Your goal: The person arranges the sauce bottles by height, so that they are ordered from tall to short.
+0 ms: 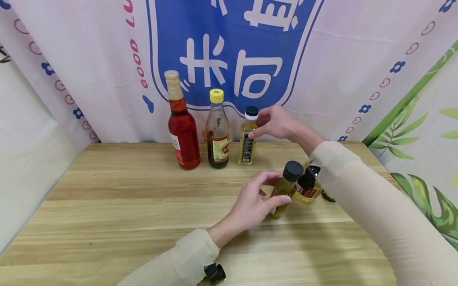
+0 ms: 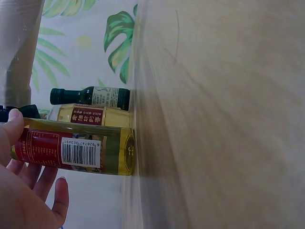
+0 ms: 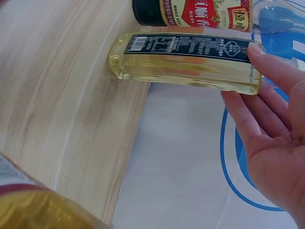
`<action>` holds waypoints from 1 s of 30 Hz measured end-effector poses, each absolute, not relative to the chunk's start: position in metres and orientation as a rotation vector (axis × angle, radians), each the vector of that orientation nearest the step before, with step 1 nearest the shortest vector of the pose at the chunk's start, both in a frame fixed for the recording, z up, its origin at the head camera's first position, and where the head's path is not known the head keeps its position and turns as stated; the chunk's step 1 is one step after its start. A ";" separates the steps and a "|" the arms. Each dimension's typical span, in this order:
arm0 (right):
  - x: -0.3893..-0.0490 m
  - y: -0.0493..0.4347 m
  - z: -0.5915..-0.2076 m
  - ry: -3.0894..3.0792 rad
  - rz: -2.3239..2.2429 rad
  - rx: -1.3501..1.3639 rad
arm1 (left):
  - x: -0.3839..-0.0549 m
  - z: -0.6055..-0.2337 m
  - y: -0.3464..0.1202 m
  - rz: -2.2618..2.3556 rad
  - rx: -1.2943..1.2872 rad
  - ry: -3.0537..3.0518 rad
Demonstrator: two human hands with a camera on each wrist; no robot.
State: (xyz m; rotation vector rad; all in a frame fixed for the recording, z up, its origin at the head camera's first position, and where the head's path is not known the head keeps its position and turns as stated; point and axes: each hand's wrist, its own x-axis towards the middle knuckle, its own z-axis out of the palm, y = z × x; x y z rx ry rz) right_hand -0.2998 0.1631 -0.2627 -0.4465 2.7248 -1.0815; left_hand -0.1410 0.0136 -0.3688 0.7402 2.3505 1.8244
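– White cloth [image 1: 118, 59] with a big blue print hangs along the far side, easily the biggest thing going. Next biggest is the wooden table [image 1: 125, 198] on the near side of it.

– Cool, what's on it?

– Tallest is a red bottle [image 1: 184, 137], upright towards the far edge, left of centre. Then a yellow-capped bottle [image 1: 218, 149], just right of it, not touching. Over on the right, a red-labelled bottle [image 1: 308, 193] and a dark green bottle [image 2: 95, 97] stand close together, half hidden by the right arm.

– And the hands?

– Well apart, both busy. Left hand [image 1: 250, 202] grips a black-capped bottle [image 1: 285, 186], nearer and right of centre; can't tell if its base touches the wood. Right hand [image 1: 277, 123] pinches a pale oil bottle [image 1: 247, 145] by the shoulder, upright, just right of the yellow-capped one.

– Smallest stuff?

– Little black wrist cameras [image 1: 214, 273], one per sleeve.
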 end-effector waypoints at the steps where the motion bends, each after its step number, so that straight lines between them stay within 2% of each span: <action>1: -0.299 0.163 -0.262 2.724 -1.080 -0.440 | -0.141 -0.369 0.014 1.822 0.742 2.350; 30: -0.295 0.165 -0.263 2.712 -1.071 -0.425 | -0.142 -0.371 0.014 1.826 0.766 2.362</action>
